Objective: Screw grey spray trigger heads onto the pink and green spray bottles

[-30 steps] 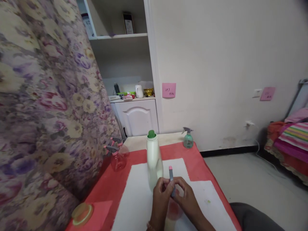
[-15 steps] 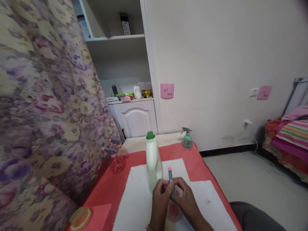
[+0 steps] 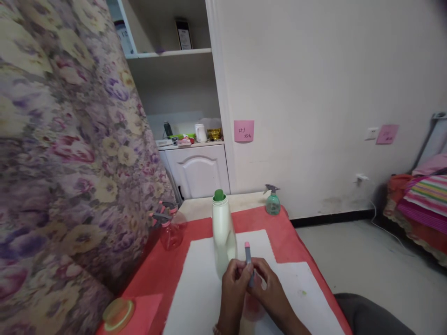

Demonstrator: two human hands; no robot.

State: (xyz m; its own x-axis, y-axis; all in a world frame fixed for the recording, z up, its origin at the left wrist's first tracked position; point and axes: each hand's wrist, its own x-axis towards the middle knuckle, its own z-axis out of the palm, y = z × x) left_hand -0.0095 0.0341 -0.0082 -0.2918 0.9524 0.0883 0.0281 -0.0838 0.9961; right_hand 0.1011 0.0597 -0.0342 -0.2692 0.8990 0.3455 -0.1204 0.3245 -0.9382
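Observation:
Both my hands meet over a white sheet (image 3: 202, 288) on the red tablecloth (image 3: 164, 265). My left hand (image 3: 233, 291) and my right hand (image 3: 270, 291) are closed together round a grey spray head with a pink tip (image 3: 247, 256), which stands upright between the fingers. Under them shows part of a pinkish clear bottle (image 3: 251, 304), mostly hidden by my hands. Just behind my left hand stands a tall white bottle with a green cap (image 3: 222, 232).
A pink spray bottle (image 3: 171, 230) sits at the table's left by a flowered curtain (image 3: 63, 163). A green spray bottle (image 3: 273, 201) stands at the far edge. A round lid (image 3: 118, 312) lies at the near left. A bed (image 3: 419, 209) is at the right.
The view shifted slightly; my hands stay closed round the spray head in the same place.

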